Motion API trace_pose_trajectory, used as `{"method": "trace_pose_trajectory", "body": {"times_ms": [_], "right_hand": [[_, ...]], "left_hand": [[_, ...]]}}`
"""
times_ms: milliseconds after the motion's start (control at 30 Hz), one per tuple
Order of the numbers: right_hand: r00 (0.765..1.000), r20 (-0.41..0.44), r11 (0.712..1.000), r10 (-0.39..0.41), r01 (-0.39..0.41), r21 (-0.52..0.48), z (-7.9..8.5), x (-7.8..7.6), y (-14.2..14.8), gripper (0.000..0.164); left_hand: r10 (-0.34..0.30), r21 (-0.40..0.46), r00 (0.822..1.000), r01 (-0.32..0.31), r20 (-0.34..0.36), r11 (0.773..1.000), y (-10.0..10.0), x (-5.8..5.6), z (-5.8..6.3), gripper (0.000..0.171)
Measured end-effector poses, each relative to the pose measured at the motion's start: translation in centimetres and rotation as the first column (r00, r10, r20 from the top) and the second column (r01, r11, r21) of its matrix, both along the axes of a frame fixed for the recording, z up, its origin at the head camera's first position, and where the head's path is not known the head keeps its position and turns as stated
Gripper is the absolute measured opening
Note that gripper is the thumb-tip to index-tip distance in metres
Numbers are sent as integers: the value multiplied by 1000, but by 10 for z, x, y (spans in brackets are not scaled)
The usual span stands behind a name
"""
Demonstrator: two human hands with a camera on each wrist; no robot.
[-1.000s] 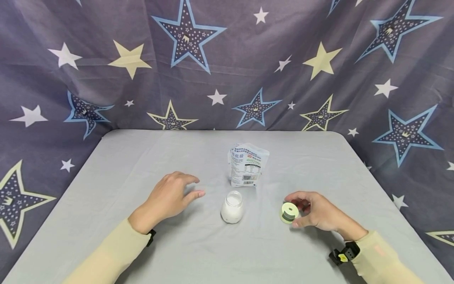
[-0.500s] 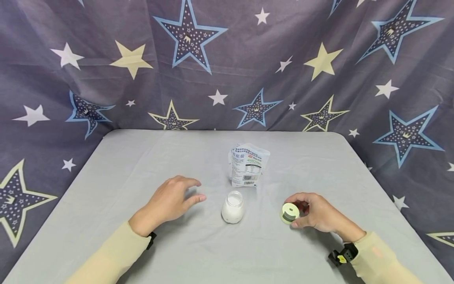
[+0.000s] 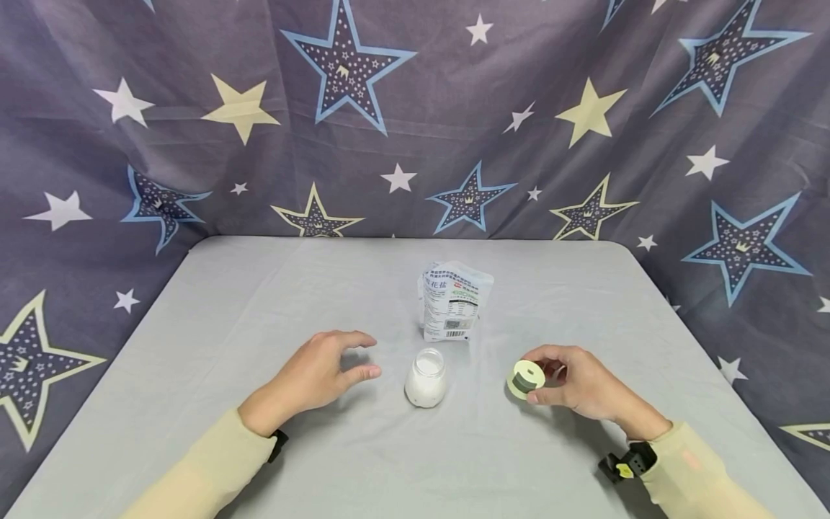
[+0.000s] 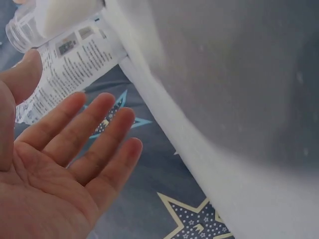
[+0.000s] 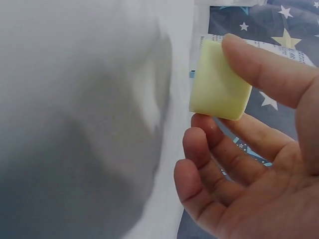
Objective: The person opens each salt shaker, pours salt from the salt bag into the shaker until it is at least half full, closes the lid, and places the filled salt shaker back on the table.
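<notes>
The right hand (image 3: 573,383) pinched the pale yellow-green lid (image 3: 531,371) between thumb and fingers, off to the right of the glass jar (image 3: 425,380); whether the lid touched the table (image 3: 363,461) was hard to tell. With so much of its smooth side uncovered by the grip, it looked able to twist or slip out if the pinch loosened.

The left hand (image 3: 314,373) was spread and held nothing, its thumb and fingers just left of the jar — near, but apart from it. The jar stood upright with its mouth uncovered and white contents inside, and no hand steadied it. A careless sweep from either side could probably have tipped it and spilled the contents. The packet (image 3: 455,303) stood close behind the jar — a hand reaching too far might have knocked that over too.
</notes>
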State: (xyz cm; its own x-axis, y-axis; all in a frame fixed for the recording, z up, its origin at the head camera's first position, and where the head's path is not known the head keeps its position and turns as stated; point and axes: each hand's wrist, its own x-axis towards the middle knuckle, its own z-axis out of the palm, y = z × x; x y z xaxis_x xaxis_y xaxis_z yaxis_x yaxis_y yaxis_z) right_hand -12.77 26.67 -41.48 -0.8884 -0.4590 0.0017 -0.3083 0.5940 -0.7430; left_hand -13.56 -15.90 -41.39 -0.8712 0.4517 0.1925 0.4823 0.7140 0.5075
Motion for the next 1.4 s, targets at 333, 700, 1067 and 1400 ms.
{"method": "trace_pose_trajectory", "body": {"times_ms": [333,700,1067,1400], "right_hand": [[999,-48,998,-17,14,-57,4,0,-10,40],[995,-98,994,-4,-7,-112,7,-1,-20,40],[991,-136,989,14,-34,-146,15,0,-32,39],[990,-142,987,15,-37,-155,22,-3,-40,40]], "left_hand": [[-55,118,998,51,38,992,8,1,-4,57],[-82,160,992,66,95,985,20,0,-6,65],[-117,178,988,97,104,979,33,1,-9,71],[-132,216,981,100,141,971,42,-2,-11,77]]}}
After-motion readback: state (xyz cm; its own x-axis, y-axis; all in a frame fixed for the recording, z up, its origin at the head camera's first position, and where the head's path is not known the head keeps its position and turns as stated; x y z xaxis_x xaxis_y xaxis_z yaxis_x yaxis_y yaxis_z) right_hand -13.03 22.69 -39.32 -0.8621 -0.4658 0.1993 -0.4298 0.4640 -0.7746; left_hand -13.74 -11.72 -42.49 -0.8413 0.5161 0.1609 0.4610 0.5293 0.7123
